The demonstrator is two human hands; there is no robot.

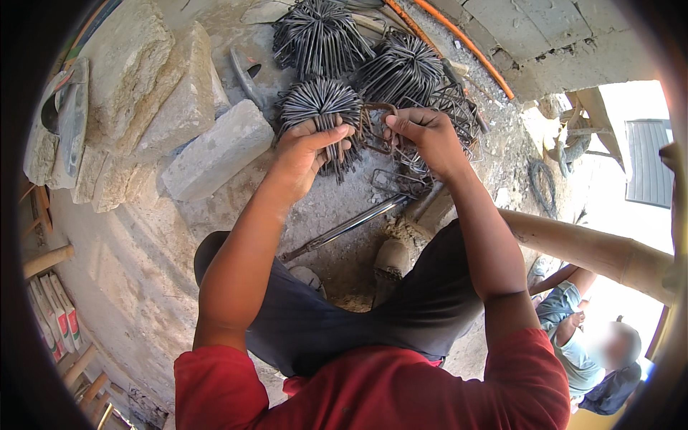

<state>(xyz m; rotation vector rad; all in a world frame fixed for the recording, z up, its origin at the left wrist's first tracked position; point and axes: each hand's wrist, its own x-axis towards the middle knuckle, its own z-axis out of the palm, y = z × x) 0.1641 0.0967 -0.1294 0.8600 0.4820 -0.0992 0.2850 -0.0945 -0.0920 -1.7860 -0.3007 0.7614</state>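
Observation:
My left hand (304, 150) is closed around the near edge of a fanned bundle of steel rebar stirrups (319, 97), with the thumb lying across several bars. Beside it, my right hand (424, 136) pinches a single rusty bent stirrup (378, 107) between thumb and fingers. That stirrup's left side comes up close to the bundle; whether they touch I cannot tell. Two more fanned stirrup bundles stand behind, one at the back (320, 36) and one to the right (403, 68). A tangled heap of loose stirrups (462, 118) lies beyond my right hand.
Broken concrete slabs (129, 72) and a concrete block (218, 150) lie at the left. A metal bar (351, 226) rests on the ground before my feet. Orange rods (466, 46) lie far right. A bamboo pole (588, 247) crosses at right, near another person (573, 344).

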